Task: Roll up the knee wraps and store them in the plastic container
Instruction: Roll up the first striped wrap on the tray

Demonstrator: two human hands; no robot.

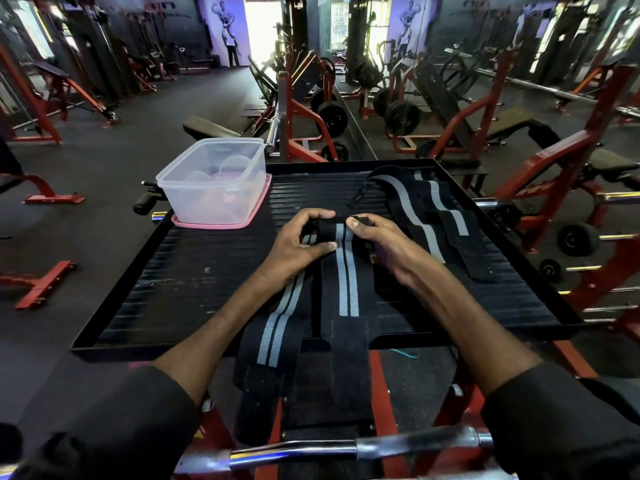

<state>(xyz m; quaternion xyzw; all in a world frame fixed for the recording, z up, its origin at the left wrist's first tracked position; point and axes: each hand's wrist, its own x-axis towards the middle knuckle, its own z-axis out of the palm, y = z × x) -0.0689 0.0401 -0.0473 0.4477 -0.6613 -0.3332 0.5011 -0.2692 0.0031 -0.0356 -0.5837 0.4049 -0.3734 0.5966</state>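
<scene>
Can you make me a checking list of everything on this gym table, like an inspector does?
Surface: black ribbed platform, raised rim.
Job's things: middle knee wrap, far end partly rolled; another wrap flat on its left; two more wraps flat on the right; clear plastic container open, standing on pink lid.
Clutter: nothing seen.
Hands: left hand and right hand both pinch the roll.
Cables: thin teal cord below the platform.
Surroundings: gym, red machines, weight plates, chrome bar nearest.
</scene>
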